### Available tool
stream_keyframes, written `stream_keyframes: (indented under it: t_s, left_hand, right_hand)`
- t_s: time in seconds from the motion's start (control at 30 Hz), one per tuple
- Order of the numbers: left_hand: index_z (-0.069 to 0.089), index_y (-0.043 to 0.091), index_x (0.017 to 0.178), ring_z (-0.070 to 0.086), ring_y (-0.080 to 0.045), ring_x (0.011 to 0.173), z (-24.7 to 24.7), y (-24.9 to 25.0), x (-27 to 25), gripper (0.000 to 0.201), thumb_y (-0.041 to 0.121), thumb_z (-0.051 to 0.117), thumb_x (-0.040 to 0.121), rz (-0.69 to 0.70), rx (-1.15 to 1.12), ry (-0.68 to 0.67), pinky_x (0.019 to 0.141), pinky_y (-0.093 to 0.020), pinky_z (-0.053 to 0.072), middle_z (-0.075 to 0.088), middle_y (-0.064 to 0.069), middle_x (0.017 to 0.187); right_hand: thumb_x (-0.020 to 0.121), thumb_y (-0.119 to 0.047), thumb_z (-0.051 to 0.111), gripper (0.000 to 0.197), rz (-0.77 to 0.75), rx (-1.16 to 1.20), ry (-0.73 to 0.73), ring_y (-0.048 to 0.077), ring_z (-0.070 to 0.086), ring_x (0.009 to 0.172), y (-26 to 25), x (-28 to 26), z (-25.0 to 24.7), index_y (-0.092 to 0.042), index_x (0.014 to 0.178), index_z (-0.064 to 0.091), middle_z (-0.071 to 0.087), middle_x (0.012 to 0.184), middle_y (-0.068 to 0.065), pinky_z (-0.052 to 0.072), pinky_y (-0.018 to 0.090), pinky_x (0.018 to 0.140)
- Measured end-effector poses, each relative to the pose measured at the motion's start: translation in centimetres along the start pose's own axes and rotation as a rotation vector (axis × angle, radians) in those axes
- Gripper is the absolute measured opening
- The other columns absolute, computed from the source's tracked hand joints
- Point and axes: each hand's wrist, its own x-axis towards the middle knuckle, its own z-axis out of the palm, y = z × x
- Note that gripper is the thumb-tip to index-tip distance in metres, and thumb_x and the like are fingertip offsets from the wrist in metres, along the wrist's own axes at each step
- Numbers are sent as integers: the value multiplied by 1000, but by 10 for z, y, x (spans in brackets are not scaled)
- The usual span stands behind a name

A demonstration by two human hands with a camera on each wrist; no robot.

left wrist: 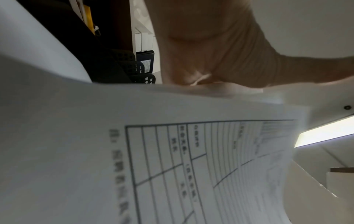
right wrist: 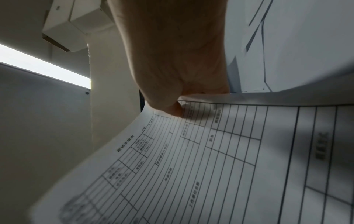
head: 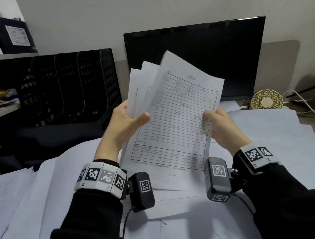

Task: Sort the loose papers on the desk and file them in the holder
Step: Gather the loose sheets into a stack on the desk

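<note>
The bench [head: 276, 133] is being buried in loose papers [head: 61, 193]; a printed form [head: 174, 117] is being pinched in both grips, left hand [head: 125, 124] and right hand [head: 222, 126], before a dark monitor [head: 199, 60].

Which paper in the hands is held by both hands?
The front sheet with the printed table. The left hand and the right hand both pinch it, while the sheets fanned behind it sit in the left hand only.
</note>
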Motion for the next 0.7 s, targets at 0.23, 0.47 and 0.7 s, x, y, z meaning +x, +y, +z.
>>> stream_keyframes:
  t_s: [0.23, 0.47, 0.7]
  left_hand:
    - [68, 15, 103, 70, -6, 93, -1, -3, 3, 27, 3, 73, 80, -44, 36, 89, 76, -16, 53, 73, 7, 98]
    - [66, 21, 100, 70, -3, 89, -1, 32, 7, 24, 5, 71, 83, 116, -110, 344, 72, -16, 54, 71, 12, 93]
    - [57, 9, 124, 67, -5, 98, 7, 34, 2, 38, 8, 67, 87, 45, -25, 272, 79, -20, 53, 69, 6, 109]
  right_hand:
    - [89, -15, 60, 51, 35, 13, -66, 24, 63, 110, 3, 4, -2, -8, 134, 38, 63, 123, 9, 52, 38, 86]
    - [93, -8, 54, 25, -165, -115, -216, 21, 69, 100, -15, -17, 3, -5, 116, 64, 72, 109, 7, 56, 32, 83]
    - [88, -12, 54, 20, -373, -114, 52, 22, 57, 83, -40, -25, 8, 4, 99, 56, 61, 92, 9, 50, 40, 78]
